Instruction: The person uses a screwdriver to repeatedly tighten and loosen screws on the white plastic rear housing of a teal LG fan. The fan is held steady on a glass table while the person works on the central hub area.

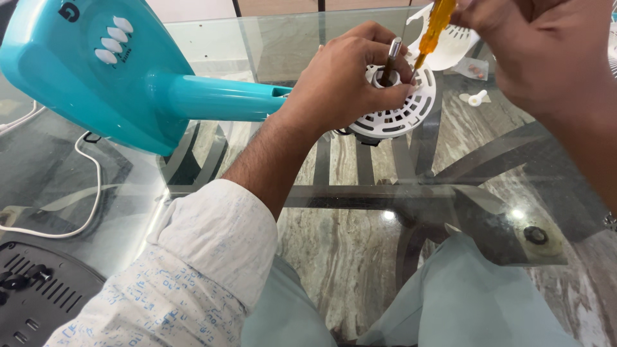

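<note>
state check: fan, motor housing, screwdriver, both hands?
teal fan base: lying on its side on the glass table
white vented motor housing: shaft exposed, pointing up
yellow screwdriver: tilted, tip at the housing
left hand: gripping the housing
right hand: closed on the screwdriver
white screw: loose on the table

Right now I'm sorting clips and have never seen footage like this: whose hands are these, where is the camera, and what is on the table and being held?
One picture, from a camera worn on a person's head, looking down at their own two bare hands over a glass table. The left hand grips a white slotted motor housing with a metal shaft, joined to a teal fan stand lying on the table. The right hand holds an orange-handled screwdriver, its tip at the housing. A white cord and a small white knob lie nearby.
</note>
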